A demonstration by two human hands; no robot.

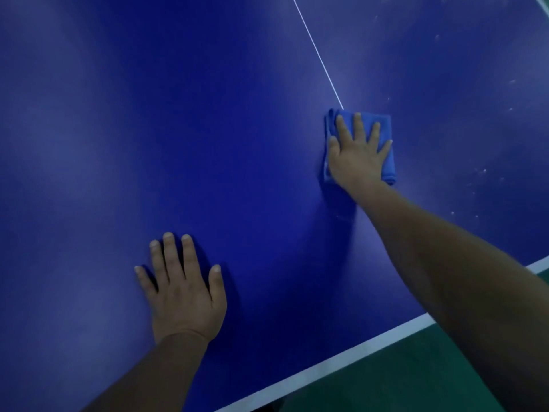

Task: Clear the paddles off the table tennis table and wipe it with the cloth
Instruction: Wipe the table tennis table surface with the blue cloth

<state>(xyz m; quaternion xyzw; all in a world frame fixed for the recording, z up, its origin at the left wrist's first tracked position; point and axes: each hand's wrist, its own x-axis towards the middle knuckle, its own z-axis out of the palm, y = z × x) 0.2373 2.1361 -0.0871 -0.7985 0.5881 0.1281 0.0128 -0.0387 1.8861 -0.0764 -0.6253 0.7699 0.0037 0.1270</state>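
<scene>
Folded blue microfibre cloth, long axis running near-to-far on the blue table tennis table. Right hand presses it, fingers spread. Left hand lies flat, fingers splayed, nearer left.

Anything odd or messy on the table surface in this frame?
Yes: pale specks and smudges dot the blue table right of the centre line, beyond the cloth under the right hand. Left hand rests flat. No paddles visible.
</scene>
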